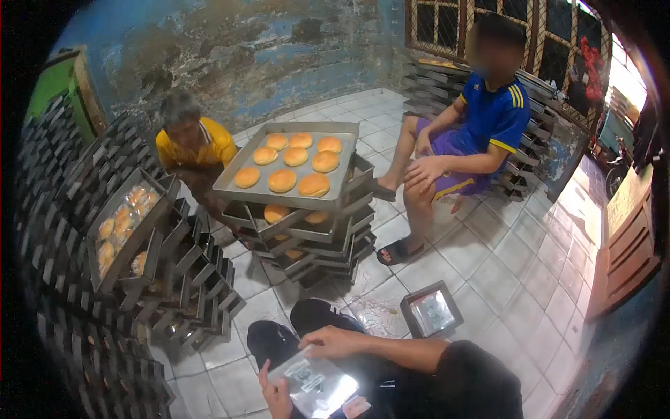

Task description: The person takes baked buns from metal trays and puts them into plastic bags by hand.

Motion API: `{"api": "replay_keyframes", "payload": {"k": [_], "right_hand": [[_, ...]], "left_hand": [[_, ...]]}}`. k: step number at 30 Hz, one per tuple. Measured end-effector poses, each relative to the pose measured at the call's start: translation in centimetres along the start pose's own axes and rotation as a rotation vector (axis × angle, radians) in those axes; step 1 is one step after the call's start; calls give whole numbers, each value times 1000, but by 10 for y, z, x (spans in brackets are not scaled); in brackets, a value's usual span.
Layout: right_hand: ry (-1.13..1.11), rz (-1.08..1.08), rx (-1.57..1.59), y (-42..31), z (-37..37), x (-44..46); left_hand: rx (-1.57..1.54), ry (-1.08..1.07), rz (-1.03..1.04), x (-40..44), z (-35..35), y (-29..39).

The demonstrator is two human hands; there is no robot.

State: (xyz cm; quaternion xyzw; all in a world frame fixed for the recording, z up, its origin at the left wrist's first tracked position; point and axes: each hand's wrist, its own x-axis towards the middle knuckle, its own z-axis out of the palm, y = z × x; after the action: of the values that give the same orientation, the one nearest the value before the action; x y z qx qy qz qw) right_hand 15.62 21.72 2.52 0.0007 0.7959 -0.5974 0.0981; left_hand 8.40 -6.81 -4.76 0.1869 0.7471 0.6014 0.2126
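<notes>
On my lap lies a stack of clear printed plastic bags (310,380), with glare over its lower part. My left hand (278,397) grips the left edge of the stack, thumb on top. At the upper edge, my right hand (335,343) pinches the bags between bent fingers and thumb. Beyond my feet rises a stack of metal trays; the top tray (241,183) carries several round golden buns (282,181). More buns show in the trays below. A small open metal box (410,320) on the floor holds similar printed bags (433,312).
Left of me, tall tray stacks (84,307) line the wall; one tilted tray (155,209) contains bagged buns (124,222). A person in yellow (199,143) crouches behind the central stack. Another person in blue (492,115) sits at right, hands near a knee. Thin strips litter the tiled floor (481,279).
</notes>
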Motion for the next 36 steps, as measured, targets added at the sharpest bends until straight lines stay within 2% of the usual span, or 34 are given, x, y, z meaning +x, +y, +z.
{"api": "replay_keyframes", "payload": {"k": [4, 6, 7, 8, 10, 11, 12, 14, 15, 16, 18, 19, 21, 22, 23, 26, 27, 28, 30, 31, 32, 34, 35, 36], "right_hand": [[131, -118, -117, 11, 8, -1], [142, -103, -191, 23, 4, 5], [145, -79, -169, 36, 4, 12], [143, -89, -168, 50, 5, 14], [154, -44, -178, 57, 1, 13], [184, -72, -168, 58, -3, 9], [198, -95, -147, 58, -7, 6], [343, -208, -362, 77, -25, 16], [550, -241, -312, 79, -32, 15], [631, -132, -427, 74, -51, 13], [666, 87, -111, 109, -83, 17], [745, 107, -107, 153, -91, 23], [629, 294, -355, 258, -102, 28], [427, 475, -487, 316, -102, 28], [277, 517, -565, 358, -97, 31], [115, 456, -637, 435, -82, 45], [64, 518, -676, 415, -84, 62], [47, 513, -669, 431, -83, 75], [319, 263, -784, 492, -80, 106], [243, 349, -911, 508, -86, 120], [174, 439, -1034, 520, -93, 134], [-70, 598, -1079, 505, -116, 161], [-45, 599, -1076, 532, -113, 170], [228, 742, -892, 581, -100, 170]], "left_hand": [[-81, 33, 30, -3, 26, 39], [75, 181, 248, 3, 35, 43], [93, 81, 223, 5, 27, 35], [98, 87, 228, 12, 20, 17], [587, -80, 497, 26, 11, -16], [260, 37, 341, 21, 26, 8], [336, 4, 334, 27, 29, 12], [465, -27, 269, 28, 29, 24], [535, -22, 227, 29, 30, 32], [544, -29, 215, 30, 29, 36], [602, -12, 239, 31, 20, 29], [593, -5, 209, 26, 17, 23], [593, 10, 159, 29, 9, 13], [587, 20, 162, 29, 4, 10], [583, 25, 157, 26, -2, 8], [628, 33, 91, 17, -7, 16], [651, 55, 109, 9, -10, 4], [657, 61, 92, 3, -12, -3], [695, -8, 68, -1, -21, -9], [565, 75, -163, 1, -16, -3], [540, 127, -179, -6, -16, -15], [485, 232, -206, -19, -15, -40], [625, 173, -49, -34, -27, -69], [753, 109, 109, -32, -33, -89]]}}
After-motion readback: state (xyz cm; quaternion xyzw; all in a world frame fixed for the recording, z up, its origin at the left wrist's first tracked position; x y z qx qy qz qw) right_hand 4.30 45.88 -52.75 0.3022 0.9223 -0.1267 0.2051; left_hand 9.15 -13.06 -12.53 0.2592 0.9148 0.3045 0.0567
